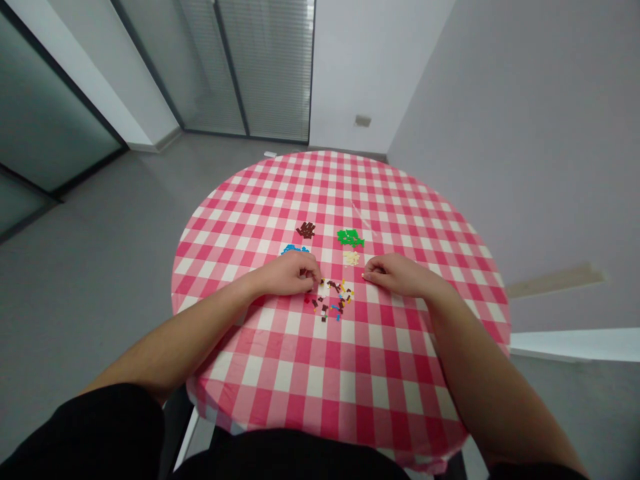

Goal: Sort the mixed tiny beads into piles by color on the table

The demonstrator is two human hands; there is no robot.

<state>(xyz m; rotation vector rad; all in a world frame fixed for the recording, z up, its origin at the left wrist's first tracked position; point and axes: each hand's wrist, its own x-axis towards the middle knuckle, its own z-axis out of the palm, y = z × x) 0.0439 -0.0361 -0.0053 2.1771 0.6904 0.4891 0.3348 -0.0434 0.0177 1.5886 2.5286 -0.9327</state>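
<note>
My left hand (294, 273) rests at the left edge of a loose scatter of small mixed pieces (341, 303), brown, yellow, blue, white and red. Its fingers are curled and pinched together; whatever lies between them is too small to name. Just behind that hand, partly covered by it, is a pile of blue pieces (294, 249). To the right of the scatter, my right hand (393, 274) has thumb and forefinger pressed together, with a tiny pale spot at the tips that I cannot make out. Closest to it is a small pile of cream pieces (351, 258).
Farther back lie a pile of dark brown pieces (306, 231) and a pile of green pieces (351, 238). All are on a round table with a pink-and-white checked cloth (320, 380). Glass partitions (270, 67) and a grey wall (540, 147) stand beyond the table.
</note>
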